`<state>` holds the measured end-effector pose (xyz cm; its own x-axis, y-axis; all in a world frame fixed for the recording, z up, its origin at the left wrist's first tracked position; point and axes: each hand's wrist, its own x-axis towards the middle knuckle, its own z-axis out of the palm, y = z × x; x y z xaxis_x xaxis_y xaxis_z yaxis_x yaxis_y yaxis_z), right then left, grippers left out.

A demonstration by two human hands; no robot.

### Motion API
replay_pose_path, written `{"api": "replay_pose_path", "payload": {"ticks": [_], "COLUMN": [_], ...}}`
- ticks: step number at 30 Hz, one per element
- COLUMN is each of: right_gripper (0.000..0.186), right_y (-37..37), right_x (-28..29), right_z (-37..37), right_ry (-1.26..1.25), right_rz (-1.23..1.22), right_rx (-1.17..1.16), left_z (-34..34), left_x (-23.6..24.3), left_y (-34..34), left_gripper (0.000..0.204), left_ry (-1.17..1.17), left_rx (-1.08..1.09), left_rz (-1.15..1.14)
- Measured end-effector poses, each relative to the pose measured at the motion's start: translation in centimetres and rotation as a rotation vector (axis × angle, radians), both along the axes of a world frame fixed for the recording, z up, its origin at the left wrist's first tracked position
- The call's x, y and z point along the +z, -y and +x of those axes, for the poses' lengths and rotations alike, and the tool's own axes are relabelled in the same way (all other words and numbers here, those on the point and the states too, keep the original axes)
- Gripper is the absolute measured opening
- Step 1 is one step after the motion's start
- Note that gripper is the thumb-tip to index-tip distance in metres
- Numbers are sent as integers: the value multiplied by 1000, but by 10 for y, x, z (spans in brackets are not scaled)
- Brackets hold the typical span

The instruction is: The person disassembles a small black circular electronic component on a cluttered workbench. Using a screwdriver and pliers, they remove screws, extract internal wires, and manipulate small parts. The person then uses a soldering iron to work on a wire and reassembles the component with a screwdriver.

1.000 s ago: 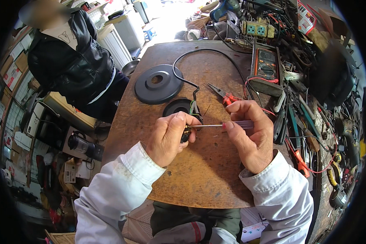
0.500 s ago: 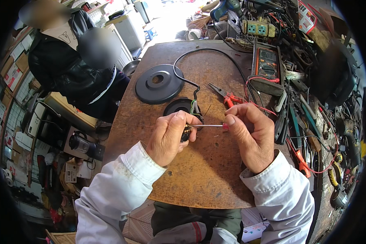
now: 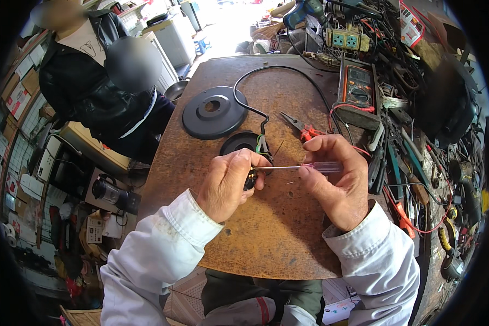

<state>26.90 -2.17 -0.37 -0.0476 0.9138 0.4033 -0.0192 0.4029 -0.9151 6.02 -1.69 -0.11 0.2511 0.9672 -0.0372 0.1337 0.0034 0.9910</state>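
Observation:
Between the thumb and fingers of my left hand (image 3: pixel 229 183) is a small black part with brassy metal bits (image 3: pixel 251 178), mostly covered by the fingers. My right hand (image 3: pixel 337 182) is closed round a screwdriver with a clear pinkish handle (image 3: pixel 326 167). Its thin shaft runs left, and the tip meets the small part at my left fingers. Just beyond my left hand lies a black round base piece (image 3: pixel 236 142), partly hidden. A black power cord (image 3: pixel 296 68) loops over the table and ends in bared wires (image 3: pixel 262 144) beside that piece.
A black disc-shaped cover (image 3: pixel 205 120) with a hole rests farther back on the wooden table (image 3: pixel 255 239). Red-handled pliers (image 3: pixel 303 128) lie right of the cord. A multimeter (image 3: pixel 358 87) and heaped tools crowd the right side. Someone in a black jacket (image 3: pixel 81 81) stands at the left.
My right fingers have opened out around the screwdriver handle, so more of it shows. My left hand keeps its hold on the small part, almost unmoved.

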Motion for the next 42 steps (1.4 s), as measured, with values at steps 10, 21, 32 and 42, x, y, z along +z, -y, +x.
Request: {"api": "replay_pose_path", "payload": {"ticks": [10, 21, 32, 42], "right_gripper": [20, 11, 13, 8], "right_y": [-3, -6, -6, -16], "right_x": [2, 3, 3, 9], "right_z": [6, 9, 8, 24], "right_ry": [6, -28, -51, 187], "right_rz": [-137, -120, -104, -169], "right_rx": [64, 140, 50, 27], "left_z": [-1, 0, -2, -5], "left_x": [-2, -1, -1, -1], "left_y": [-2, -3, -4, -5], "left_gripper": [56, 54, 51, 45], "left_ry": [30, 59, 51, 97], "left_rx": [3, 5, 26, 45], "left_rz": [-17, -26, -4, -10]}}
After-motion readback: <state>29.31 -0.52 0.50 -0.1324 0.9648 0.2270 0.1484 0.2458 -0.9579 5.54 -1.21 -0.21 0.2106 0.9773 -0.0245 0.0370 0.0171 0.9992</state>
